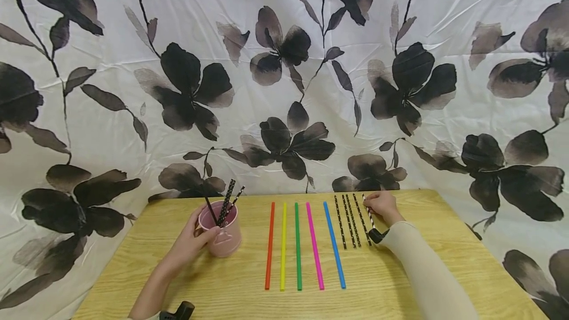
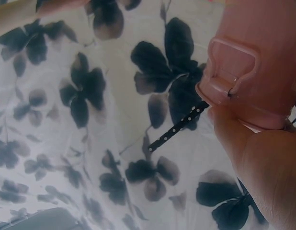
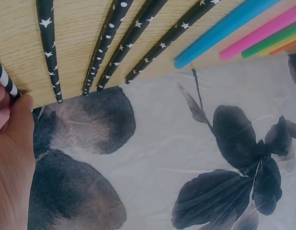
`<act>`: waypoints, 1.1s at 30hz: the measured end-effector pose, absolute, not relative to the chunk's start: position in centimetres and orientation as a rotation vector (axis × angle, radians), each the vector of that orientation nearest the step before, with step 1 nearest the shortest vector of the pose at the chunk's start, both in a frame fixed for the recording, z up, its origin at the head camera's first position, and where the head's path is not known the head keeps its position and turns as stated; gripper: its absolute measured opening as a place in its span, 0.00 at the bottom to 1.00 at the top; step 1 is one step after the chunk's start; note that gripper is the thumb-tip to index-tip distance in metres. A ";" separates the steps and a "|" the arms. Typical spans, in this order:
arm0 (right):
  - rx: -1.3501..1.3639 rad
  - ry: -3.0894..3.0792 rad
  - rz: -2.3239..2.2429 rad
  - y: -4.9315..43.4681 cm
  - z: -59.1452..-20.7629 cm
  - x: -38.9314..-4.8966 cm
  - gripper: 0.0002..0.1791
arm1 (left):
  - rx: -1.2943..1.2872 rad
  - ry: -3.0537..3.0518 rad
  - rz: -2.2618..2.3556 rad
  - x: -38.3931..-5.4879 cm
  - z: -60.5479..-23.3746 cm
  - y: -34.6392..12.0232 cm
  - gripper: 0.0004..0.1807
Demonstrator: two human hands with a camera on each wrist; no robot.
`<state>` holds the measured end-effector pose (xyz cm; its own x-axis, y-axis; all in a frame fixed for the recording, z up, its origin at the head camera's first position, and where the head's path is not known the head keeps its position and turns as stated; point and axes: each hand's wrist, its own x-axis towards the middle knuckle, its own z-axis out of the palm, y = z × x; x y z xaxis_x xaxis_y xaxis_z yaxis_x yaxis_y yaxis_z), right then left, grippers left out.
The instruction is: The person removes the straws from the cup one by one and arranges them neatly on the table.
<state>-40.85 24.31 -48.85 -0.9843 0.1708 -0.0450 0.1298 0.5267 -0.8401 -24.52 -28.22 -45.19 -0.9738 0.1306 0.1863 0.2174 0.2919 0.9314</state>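
Note:
My left hand (image 1: 188, 245) grips a small pink bucket (image 1: 228, 245) at the left of the table, fingers behind it and thumb at the front of its rim. Black patterned paper straws (image 1: 227, 199) lean inside the bucket and poke out above the rim. In the left wrist view a dotted black straw (image 2: 179, 127) sticks out past the rim, near the small handle. At the table's far right, my right hand (image 1: 384, 206) pinches a black-and-white striped straw (image 3: 5, 80) near its far end. Beside it lie several black straws (image 1: 355, 221) with white stars or dots.
A row of plastic straws lies between the bucket and the black straws: red (image 1: 269, 246), yellow (image 1: 283, 246), green (image 1: 298, 246), pink (image 1: 315, 246) and blue (image 1: 334, 246). A flowered cloth (image 1: 284, 98) hangs behind the wooden table (image 1: 235, 290), right at its far edge.

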 end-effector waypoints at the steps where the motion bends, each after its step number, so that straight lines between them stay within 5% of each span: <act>1: -0.263 -2.706 1.487 24.3 -48.8 -40.8 0.13 | -0.331 -2.465 -1.796 -24.5 -45.2 -28.2 0.40; 33: -0.296 -2.669 1.552 24.0 -48.6 -40.7 0.14 | -0.391 -2.452 -1.798 -24.4 -44.3 -28.2 0.40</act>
<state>-40.70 23.99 -48.56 -0.9810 0.1840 -0.0612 0.1441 0.4811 -0.8648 -24.35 -28.17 -44.27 -0.9646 0.1594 0.2101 0.2483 0.2804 0.9272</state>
